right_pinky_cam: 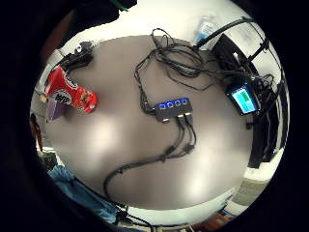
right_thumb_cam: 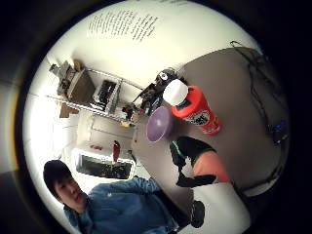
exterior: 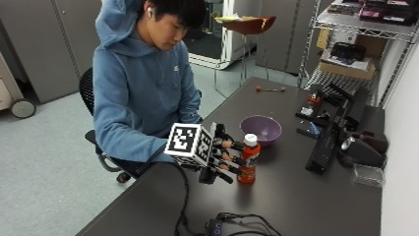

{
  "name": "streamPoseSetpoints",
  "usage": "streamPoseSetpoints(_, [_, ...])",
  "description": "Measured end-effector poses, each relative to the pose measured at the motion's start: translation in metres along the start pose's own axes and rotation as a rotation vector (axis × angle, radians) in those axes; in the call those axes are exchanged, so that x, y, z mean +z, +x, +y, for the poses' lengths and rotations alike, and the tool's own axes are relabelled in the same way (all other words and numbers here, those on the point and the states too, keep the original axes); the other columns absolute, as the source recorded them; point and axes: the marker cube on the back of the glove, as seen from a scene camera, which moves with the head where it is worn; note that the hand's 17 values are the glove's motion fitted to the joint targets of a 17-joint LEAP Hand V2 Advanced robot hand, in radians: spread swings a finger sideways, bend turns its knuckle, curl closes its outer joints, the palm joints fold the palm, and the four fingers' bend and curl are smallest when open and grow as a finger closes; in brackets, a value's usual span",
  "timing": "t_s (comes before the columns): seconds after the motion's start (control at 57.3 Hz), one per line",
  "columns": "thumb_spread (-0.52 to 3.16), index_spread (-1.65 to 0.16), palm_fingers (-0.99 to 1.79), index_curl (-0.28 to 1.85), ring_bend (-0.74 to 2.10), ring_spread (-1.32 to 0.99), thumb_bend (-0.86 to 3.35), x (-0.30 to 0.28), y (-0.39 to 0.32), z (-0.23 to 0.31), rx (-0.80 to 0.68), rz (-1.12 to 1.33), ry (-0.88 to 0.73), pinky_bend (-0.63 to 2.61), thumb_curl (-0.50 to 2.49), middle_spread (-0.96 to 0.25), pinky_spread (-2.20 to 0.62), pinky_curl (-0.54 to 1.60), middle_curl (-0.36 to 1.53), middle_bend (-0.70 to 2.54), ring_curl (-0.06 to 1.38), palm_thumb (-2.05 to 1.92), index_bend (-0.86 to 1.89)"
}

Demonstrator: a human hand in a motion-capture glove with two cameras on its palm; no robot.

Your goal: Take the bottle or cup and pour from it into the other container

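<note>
Looking across a dark grey table (exterior: 294, 196) in a room with wire shelving (exterior: 367, 29) and grey cabinets (exterior: 59, 34), I see my gloved right hand (exterior: 219, 152) beside the red bottle (exterior: 248, 160), fingers reaching it; grip closure I cannot tell. Purple bowl (exterior: 260, 129) sits just beyond the bottle. Little-finger view alone shows a USB hub (right_pinky_cam: 173, 109) and cables (right_pinky_cam: 178, 63).

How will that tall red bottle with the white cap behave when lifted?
The red bottle with the white cap is tall and narrow, so a sideways nudge could tip it. Its rigid-looking sides should hold shape. Being round, it would likely roll if it fell on the dark table.
</note>
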Motion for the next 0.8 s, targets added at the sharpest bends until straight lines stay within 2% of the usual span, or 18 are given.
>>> streamPoseSetpoints(0.244, [0.89,-0.34,0.07,0.13,0.55,0.11,-0.03,0.037,-0.003,-0.017,0.05,-0.272,-0.028,0.63,0.38,0.11,0.25,0.35,0.35,0.27,0.3,0.64,0.11])
streamPoseSetpoints(0.471, [0.87,-0.32,0.07,0.14,0.58,0.15,-0.02,0.082,-0.015,-0.025,0.007,-0.464,-0.045,0.62,0.39,0.14,0.25,0.35,0.34,0.25,0.31,0.67,0.11])
streamPoseSetpoints(0.628, [0.84,-0.3,0.13,0.14,0.62,0.17,-0.02,0.106,-0.029,-0.031,-0.058,-0.59,0.004,0.58,0.4,0.18,0.27,0.34,0.34,0.26,0.31,0.74,0.1])
streamPoseSetpoints(0.802, [0.79,-0.26,0.37,0.13,0.67,0.16,-0.01,0.124,-0.04,-0.039,-0.041,-0.729,0.174,0.6,0.41,0.17,0.27,0.33,0.36,0.32,0.31,0.87,0.08])
